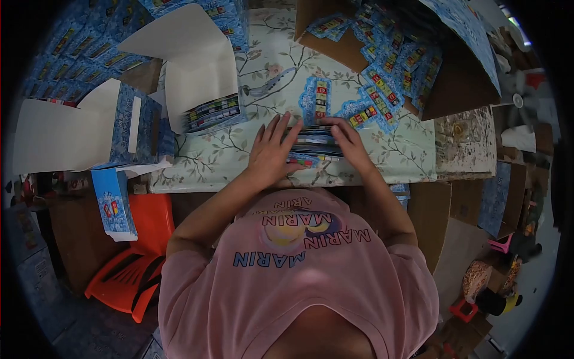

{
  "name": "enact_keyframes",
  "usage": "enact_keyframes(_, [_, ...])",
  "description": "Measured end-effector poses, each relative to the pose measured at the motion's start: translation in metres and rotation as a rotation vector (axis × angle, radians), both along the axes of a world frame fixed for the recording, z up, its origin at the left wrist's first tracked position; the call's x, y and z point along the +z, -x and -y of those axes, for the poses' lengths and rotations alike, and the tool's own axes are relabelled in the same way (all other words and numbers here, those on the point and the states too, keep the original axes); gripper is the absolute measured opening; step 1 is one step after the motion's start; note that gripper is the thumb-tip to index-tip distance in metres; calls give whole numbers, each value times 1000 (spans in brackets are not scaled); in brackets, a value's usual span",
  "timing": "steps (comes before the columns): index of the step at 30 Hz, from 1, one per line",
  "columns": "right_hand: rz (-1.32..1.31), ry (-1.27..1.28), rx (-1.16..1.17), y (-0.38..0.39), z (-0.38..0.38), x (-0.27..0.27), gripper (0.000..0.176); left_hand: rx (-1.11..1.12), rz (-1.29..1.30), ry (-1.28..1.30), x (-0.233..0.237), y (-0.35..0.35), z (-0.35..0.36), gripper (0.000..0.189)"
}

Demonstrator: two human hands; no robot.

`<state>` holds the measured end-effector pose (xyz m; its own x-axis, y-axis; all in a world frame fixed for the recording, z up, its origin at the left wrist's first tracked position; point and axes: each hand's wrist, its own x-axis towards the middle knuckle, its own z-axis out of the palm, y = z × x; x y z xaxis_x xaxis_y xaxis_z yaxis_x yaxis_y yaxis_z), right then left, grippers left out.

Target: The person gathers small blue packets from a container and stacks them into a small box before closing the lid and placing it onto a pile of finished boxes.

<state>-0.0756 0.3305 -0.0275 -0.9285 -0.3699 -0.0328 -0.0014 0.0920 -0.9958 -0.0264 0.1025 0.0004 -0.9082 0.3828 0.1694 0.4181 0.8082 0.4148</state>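
A stack of flat blue packets (315, 139) stands on edge on the table in front of me, framed by both hands. My left hand (270, 149) presses its left end, thumb at the near side and fingers stretched along the far side. At the right end, my right hand (351, 142) grips the stack with bent fingers. One blue card-backed packet (317, 99) lies just beyond the stack. More loose packets (382, 90) spill toward it from the right. An open white carton (200, 84) at the left contains a row of similar packets (215, 113).
A large brown box (335, 51) lies on its side at the back right, packets pouring out. Another open carton (128, 122) sits at the table's left edge, above a hanging blue box (113, 203). An orange chair (143, 257) stands below. Stacked blue packs (78, 48) fill the back left.
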Motion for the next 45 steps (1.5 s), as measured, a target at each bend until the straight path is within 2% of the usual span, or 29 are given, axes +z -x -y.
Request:
enact_keyframes(3, [-24, -75, 42, 0, 19, -5, 31, -20, -7, 36, 3, 6, -18, 106])
enact_keyframes(5, [-76, 28, -27, 6, 21, -7, 30, 11, 13, 50, 6, 7, -17, 106])
enact_keyframes(8, [2, 50, -17, 8, 6, -3, 34, -58, -7, 56, 7, 6, 5, 108])
enact_keyframes(11, [7, 78, -2, 1, 12, -3, 37, -25, 58, -62, -9, 6, 36, 108])
enact_keyframes(13, [3, 82, -5, -9, 17, -8, 38, 83, 289, -367, -22, 3, 44, 113])
enact_keyframes(16, [38, 69, 22, -11, 19, -18, 39, 84, 174, -361, -40, 4, 29, 120])
enact_keyframes(18, [-58, -54, 126, -3, 5, -6, 42, 122, 203, -385, -41, 10, 13, 122])
enact_keyframes(19, [-50, -137, 163, 1, -1, 4, 61, 156, 223, -410, -41, 15, 8, 125])
enact_keyframes(20, [-53, -143, 159, 1, -4, 17, 61, 150, 221, -415, -42, 20, 6, 125])
enact_keyframes(22, [-349, -715, 251, -3, -6, 54, 83, 117, 167, -383, -46, 29, 1, 129])
enact_keyframes(23, [-351, -719, 250, -3, -6, 55, 83, 115, 164, -387, -47, 34, 0, 129])
enact_keyframes(25, [-326, -963, 308, 0, -6, 55, 95, 86, 153, -339, -47, 43, -1, 130])
enact_keyframes(26, [-326, -964, 308, 1, -4, 56, 95, 85, 153, -340, -46, 46, 0, 130])
enact_keyframes(28, [-264, -1079, 289, 4, 0, 58, 94, 9, 286, -337, -43, 49, 4, 125])
enact_keyframes(31, [-397, -1145, 301, -7, 2, 51, 91, -102, 194, -286, -56, 42, 18, 119])
enact_keyframes(34, [-278, -1071, 286, -3, 9, 52, 89, -54, 209, -327, -54, 44, 13, 116])
enact_keyframes(38, [-341, -1070, 284, 1, 9, 48, 88, -27, 206, -319, -46, 42, 16, 113])
enact_keyframes(41, [-255, -948, 200, 5, 6, 45, 85, 25, 179, -401, -25, 27, 27, 102])
enact_keyframes(43, [-130, -805, 99, 7, 7, 45, 80, 60, 130, -454, -12, 16, 39, 81])
enact_keyframes(44, [-113, -805, 75, 8, 7, 49, 77, 75, 128, -447, -13, 10, 43, 81])
enact_keyframes(45, [-120, -795, 92, 10, 4, 47, 77, 120, 24, -445, -16, 4, 48, 70])
